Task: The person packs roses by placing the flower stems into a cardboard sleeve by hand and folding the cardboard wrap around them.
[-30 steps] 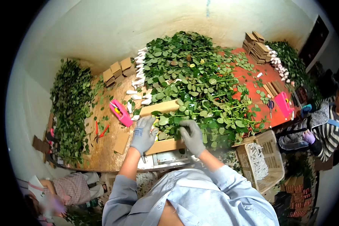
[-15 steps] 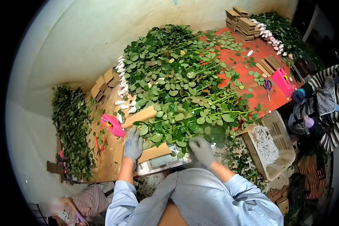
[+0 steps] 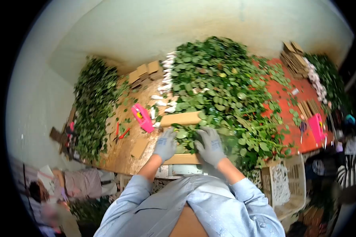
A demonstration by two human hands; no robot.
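Note:
My left hand (image 3: 165, 146), in a grey glove, rests with fingers extended at the left end of a low pile of leafy stems (image 3: 182, 133). Opposite it, my gloved right hand (image 3: 211, 147) lies over the leaves, thumb and fingers apart. One cardboard strip (image 3: 181, 118) lies just beyond the hands, and another cardboard strip (image 3: 182, 159) is at the table's front edge between my wrists. Beneath that front strip a pale metal surface (image 3: 182, 170) partly shows. Leaves hide the undersides of both hands' fingers.
A large heap of leafy stems (image 3: 213, 75) with white-wrapped heads (image 3: 168, 75) fills the table's middle. To the left are a pink tape dispenser (image 3: 142, 118) and red-handled pruners (image 3: 122, 133). A plastic crate (image 3: 300, 185) stands right; other people (image 3: 83, 185) are at both sides.
The view has swung, shifting the table's contents rightward in the picture. My right hand has moved from the front edge onto the leaves, and my hands are closer together.

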